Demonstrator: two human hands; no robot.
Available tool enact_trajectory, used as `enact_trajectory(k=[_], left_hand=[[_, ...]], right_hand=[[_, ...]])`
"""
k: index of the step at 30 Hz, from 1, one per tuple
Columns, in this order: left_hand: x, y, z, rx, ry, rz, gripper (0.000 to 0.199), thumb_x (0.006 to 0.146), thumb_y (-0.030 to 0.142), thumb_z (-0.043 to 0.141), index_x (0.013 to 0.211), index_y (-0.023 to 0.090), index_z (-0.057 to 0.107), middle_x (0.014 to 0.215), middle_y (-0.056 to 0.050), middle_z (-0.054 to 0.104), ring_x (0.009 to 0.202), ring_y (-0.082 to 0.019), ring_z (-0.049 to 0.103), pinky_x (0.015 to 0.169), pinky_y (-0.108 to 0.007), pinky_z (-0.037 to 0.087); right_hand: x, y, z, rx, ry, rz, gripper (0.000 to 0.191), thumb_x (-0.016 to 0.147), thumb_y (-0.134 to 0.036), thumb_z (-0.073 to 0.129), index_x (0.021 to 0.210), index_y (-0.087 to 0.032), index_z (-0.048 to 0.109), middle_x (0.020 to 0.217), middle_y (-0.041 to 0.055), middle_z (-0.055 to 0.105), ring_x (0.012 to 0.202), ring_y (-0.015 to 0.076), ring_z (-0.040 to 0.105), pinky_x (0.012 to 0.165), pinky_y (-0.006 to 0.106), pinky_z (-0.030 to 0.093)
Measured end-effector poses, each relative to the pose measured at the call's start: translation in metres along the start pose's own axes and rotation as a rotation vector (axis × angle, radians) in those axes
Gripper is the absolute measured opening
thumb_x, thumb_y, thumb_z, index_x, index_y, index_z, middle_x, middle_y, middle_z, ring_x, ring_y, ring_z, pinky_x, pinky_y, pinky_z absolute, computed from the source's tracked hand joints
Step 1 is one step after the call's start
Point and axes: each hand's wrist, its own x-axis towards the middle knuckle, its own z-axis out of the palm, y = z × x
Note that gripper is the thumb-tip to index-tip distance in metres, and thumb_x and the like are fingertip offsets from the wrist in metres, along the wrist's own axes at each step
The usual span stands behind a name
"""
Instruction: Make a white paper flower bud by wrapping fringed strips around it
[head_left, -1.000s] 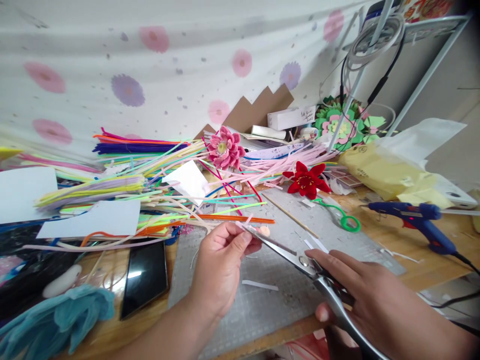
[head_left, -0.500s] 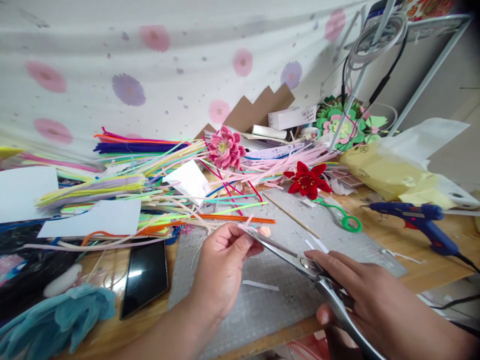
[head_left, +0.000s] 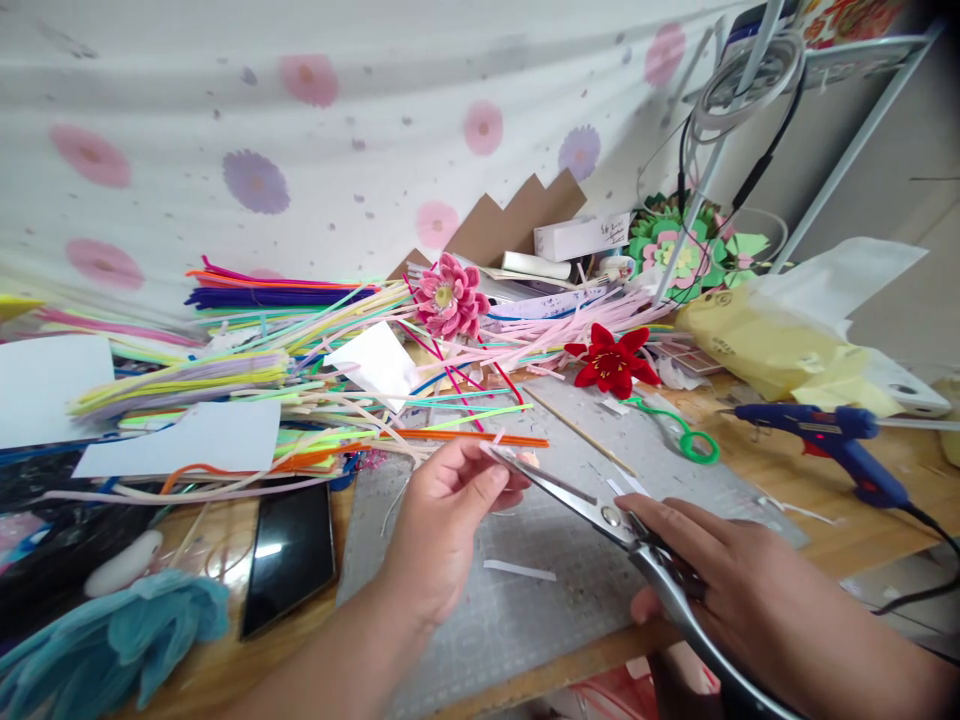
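Observation:
My left hand (head_left: 439,530) is closed in a pinch on a small pale pink strip (head_left: 498,437), whose tip sticks up past the fingers. Metal scissors (head_left: 611,517) are gripped by my right hand (head_left: 739,575), their blade tips right at the left fingertips and the strip. Part of the strip and the thumb side of the scissor handles are hidden. Below both hands lies a grey cutting mat (head_left: 525,640) with a thin white paper strip (head_left: 519,571) on it.
Bundles of coloured pipe cleaners (head_left: 180,380) cover the back left. A pink flower (head_left: 450,297) and a red flower (head_left: 613,360) lie behind my hands. To the right are green-handled scissors (head_left: 697,446) and a blue glue gun (head_left: 840,430). A black phone (head_left: 289,560) rests at left.
The scissor tips have shifted a little against the left fingertips, and the blade angle differs slightly. The left hand keeps its pinch almost in place. The whole view has moved slightly.

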Motion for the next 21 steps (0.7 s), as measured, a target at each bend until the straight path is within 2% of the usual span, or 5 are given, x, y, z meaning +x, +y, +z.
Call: enact_trajectory(k=[5, 8, 16, 21], left_hand=[[0.011, 0.008, -0.012, 0.078, 0.05, 0.094, 0.007, 0.078, 0.025, 0.066, 0.081, 0.019, 0.067, 0.076, 0.001, 0.063, 0.071, -0.013, 0.058, 0.069, -0.027, 0.049], [0.017, 0.01, -0.019, 0.193, -0.001, 0.12, 0.007, 0.078, 0.026, 0.068, 0.077, 0.019, 0.067, 0.074, 0.002, 0.062, 0.069, -0.011, 0.055, 0.066, -0.023, 0.046], [0.021, 0.008, -0.025, 0.353, -0.107, 0.061, 0.011, 0.08, 0.024, 0.066, 0.072, 0.016, 0.063, 0.063, 0.003, 0.057, 0.062, -0.009, 0.051, 0.062, -0.022, 0.041], [0.02, 0.009, -0.021, 0.262, -0.1, -0.014, 0.009, 0.076, 0.022, 0.069, 0.073, 0.016, 0.065, 0.065, 0.002, 0.061, 0.063, -0.009, 0.055, 0.063, -0.021, 0.044]], right_hand=[[-0.003, 0.006, 0.002, -0.025, -0.037, 0.02, 0.049, 0.08, -0.014, 0.046, 0.128, -0.024, 0.041, 0.094, 0.005, 0.068, 0.063, 0.0192, 0.069, 0.057, 0.031, 0.057], [-0.006, 0.007, 0.004, -0.009, -0.061, 0.022, 0.05, 0.081, -0.015, 0.048, 0.13, -0.023, 0.04, 0.095, 0.0055, 0.068, 0.068, 0.0201, 0.07, 0.059, 0.031, 0.057], [-0.011, 0.008, 0.004, 0.066, -0.117, 0.098, 0.045, 0.083, -0.019, 0.05, 0.127, -0.022, 0.045, 0.098, 0.0073, 0.069, 0.074, 0.0221, 0.071, 0.065, 0.034, 0.058], [-0.014, 0.009, -0.004, 0.152, -0.182, 0.166, 0.037, 0.082, -0.024, 0.052, 0.119, -0.024, 0.051, 0.106, 0.0088, 0.068, 0.077, 0.0218, 0.07, 0.061, 0.029, 0.057]])
